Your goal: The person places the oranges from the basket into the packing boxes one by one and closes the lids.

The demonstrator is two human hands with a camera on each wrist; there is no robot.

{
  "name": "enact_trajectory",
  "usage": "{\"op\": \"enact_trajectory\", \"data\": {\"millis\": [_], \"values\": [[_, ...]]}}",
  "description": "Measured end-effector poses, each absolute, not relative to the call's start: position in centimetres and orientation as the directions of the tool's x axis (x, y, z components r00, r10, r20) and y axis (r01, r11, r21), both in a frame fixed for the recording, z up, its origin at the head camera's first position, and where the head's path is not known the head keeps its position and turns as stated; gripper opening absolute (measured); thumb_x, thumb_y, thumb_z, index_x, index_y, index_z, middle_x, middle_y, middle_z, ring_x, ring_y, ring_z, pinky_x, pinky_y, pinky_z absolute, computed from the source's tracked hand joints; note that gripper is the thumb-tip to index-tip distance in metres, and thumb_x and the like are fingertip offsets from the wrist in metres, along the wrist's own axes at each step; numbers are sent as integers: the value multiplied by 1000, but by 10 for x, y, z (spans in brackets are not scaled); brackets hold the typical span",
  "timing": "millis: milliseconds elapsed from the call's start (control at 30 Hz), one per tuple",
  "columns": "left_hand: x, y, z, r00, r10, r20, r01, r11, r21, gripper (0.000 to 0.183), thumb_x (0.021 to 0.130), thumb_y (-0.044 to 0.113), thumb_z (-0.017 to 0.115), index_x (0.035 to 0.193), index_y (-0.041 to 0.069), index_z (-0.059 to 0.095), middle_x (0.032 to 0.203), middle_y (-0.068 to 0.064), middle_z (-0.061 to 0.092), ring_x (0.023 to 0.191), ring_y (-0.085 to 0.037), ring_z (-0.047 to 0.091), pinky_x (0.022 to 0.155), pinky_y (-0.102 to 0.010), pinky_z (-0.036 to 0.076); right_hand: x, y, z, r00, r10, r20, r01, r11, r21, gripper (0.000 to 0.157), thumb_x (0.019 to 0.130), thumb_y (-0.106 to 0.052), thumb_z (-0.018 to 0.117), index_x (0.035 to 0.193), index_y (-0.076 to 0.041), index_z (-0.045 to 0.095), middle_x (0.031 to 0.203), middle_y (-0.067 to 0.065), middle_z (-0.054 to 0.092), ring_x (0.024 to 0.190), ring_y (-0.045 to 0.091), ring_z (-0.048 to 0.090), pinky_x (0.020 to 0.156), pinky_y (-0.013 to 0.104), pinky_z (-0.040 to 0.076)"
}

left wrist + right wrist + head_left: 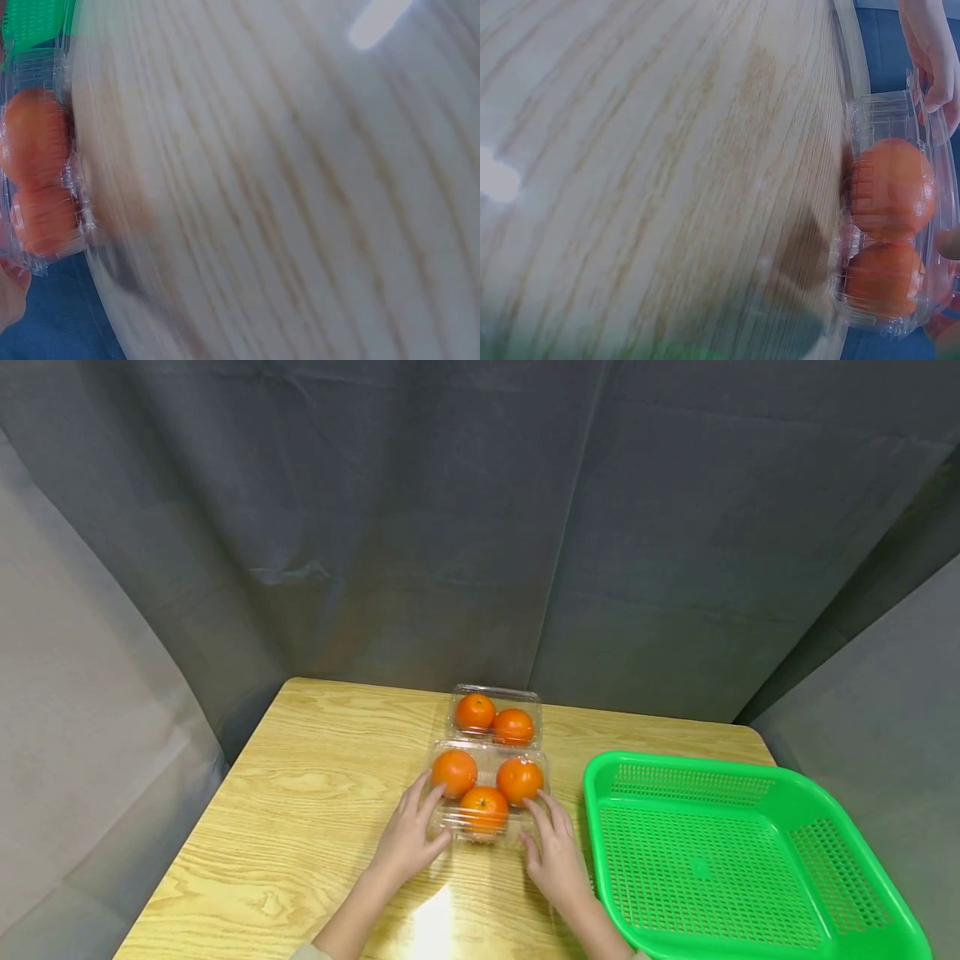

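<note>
A clear plastic clamshell box with three oranges sits near the middle of the wooden table. My left hand touches its left front corner, fingers spread over the edge and thumb toward the front. At the right front corner, my right hand rests its extended fingers in the same way. In the right wrist view the left hand is at one end of the clear box. The left wrist view shows oranges through the plastic. Whether the lid is fastened, I cannot tell.
Directly behind stands another clear box holding two oranges. A large green plastic basket takes up the right side of the table. Grey curtains hang behind the table and at both sides.
</note>
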State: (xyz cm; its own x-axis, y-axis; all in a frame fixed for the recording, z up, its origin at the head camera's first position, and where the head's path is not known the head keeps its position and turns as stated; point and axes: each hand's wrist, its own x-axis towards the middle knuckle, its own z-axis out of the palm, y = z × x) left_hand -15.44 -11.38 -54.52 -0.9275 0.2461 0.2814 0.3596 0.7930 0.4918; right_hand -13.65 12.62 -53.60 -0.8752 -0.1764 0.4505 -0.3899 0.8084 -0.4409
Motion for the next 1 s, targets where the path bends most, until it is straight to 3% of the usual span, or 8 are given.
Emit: {"op": "enact_trajectory", "data": {"millis": [1000], "values": [[-159, -112, -547, -923, 242, 300, 368, 784, 500, 65, 78, 30, 63, 137, 14, 39, 148, -12, 22, 129, -35, 32, 92, -52, 40, -138, 125, -534, -881, -172, 441, -379, 813, -441, 53, 76, -3, 70, 125, -3, 50, 133, 20, 41, 123, 35, 38, 96, 47, 37]]}}
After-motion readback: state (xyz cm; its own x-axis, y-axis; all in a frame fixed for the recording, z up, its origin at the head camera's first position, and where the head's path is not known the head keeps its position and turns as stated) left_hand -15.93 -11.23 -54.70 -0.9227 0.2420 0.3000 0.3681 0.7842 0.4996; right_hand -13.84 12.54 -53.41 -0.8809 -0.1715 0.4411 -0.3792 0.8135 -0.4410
